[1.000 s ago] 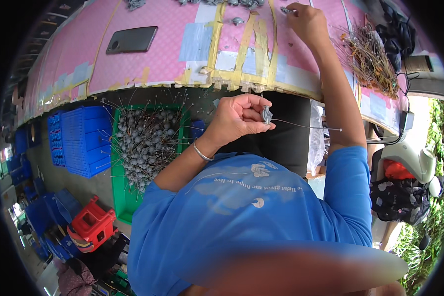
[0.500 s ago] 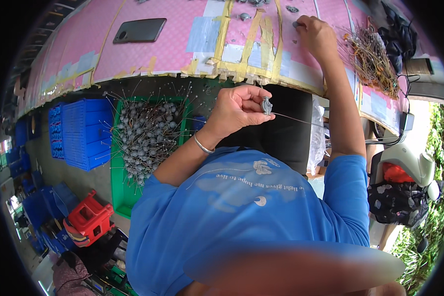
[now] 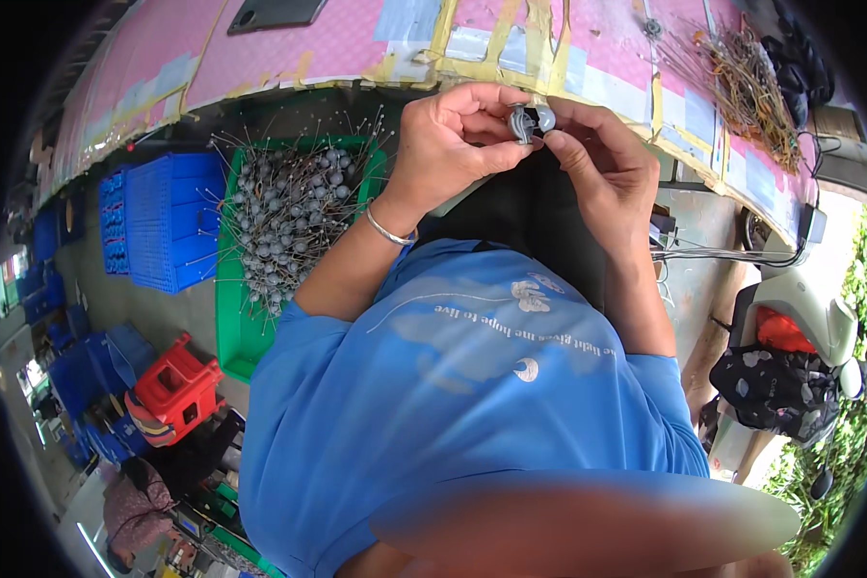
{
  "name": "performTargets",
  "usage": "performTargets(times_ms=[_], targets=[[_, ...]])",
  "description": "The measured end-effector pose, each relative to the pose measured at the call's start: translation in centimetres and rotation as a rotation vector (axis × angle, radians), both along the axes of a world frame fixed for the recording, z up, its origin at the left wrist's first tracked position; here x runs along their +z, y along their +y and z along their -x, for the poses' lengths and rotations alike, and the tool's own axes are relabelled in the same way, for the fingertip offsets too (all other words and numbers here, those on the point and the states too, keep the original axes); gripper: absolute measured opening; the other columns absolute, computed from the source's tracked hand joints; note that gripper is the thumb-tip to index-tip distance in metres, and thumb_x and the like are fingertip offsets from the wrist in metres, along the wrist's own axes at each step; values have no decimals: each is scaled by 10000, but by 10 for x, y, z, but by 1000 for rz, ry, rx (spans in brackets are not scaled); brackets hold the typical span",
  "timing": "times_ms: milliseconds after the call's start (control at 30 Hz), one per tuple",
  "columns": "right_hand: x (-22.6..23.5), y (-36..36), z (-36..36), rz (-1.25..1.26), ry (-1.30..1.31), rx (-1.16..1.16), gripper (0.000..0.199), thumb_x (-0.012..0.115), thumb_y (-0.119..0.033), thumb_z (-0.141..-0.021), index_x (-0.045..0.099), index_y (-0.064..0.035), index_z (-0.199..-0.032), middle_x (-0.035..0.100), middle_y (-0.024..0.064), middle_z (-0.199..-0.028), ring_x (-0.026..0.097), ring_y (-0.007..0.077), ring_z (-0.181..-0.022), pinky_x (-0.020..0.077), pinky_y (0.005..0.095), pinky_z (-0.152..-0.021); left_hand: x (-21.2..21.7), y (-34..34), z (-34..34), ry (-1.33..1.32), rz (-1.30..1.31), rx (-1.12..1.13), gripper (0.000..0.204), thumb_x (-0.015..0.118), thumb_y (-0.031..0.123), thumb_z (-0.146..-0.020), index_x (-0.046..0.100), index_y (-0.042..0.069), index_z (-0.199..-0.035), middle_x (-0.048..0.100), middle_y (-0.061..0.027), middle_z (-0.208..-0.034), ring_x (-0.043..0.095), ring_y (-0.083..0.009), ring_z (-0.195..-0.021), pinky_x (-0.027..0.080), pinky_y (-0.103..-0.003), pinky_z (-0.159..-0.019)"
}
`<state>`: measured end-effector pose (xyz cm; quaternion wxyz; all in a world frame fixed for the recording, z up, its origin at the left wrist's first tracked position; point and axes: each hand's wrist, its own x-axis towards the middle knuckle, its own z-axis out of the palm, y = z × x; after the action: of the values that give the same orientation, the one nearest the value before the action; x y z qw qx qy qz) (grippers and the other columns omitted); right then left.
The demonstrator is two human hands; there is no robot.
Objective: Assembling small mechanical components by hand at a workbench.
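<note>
Grey, small and rounded, the piece (image 3: 531, 120) sits at about twelve o'clock in the head view, pinched between both hands just below the edge of the pink bench (image 3: 289, 58). From my remote seat I see my left hand (image 3: 453, 144) closed on it with thumb and forefinger, and my right hand (image 3: 602, 159) pressing in from the two o'clock side, fingertips clamped on the same piece. It looks like a dull lead-coloured lump, perhaps two lobes close together; whether a wire already runs through it I cannot tell at this size.

As for progress, I judge the job is well under way but far from over. At nine o'clock from the hands a green crate (image 3: 231, 328) holds a heap of grey balls on thin wires (image 3: 289, 212), which look like pieces of the same kind. At one o'clock, on the bench, lies a tangle of brownish wires (image 3: 742, 72), seemingly stock not yet used. The piece in hand looks mid-assembly, not yet laid down.

Further out, blue crates (image 3: 164, 222) stand beside the green one, and a red stool (image 3: 173, 385) sits at eight o'clock. A silver bangle (image 3: 387, 231) circles my left wrist.
</note>
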<state>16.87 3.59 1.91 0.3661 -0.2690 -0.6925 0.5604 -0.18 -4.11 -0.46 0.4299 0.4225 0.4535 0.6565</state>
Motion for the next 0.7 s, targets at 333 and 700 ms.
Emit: performTargets(times_ms=[333,700], targets=[[6,-11,-13,70,-112,-38,176,708,24,-854,717,26,-1030,696,52,-944,652,98,-827,542,217,-648,-4,-6,-15,576,-83,138,414,770,-45,-685,653,-7,-1081,727,-103,-949,718,-123,-725,581,-243,-685],[-14,14,-19,247,87,8,208,705,-56,-881,713,21,-1074,716,73,-944,654,118,-843,528,259,-800,0,7,-23,523,-102,110,413,740,-85,-736,659,8,-1130,715,-101,-1010,724,-151,-818,593,-253,-713]])
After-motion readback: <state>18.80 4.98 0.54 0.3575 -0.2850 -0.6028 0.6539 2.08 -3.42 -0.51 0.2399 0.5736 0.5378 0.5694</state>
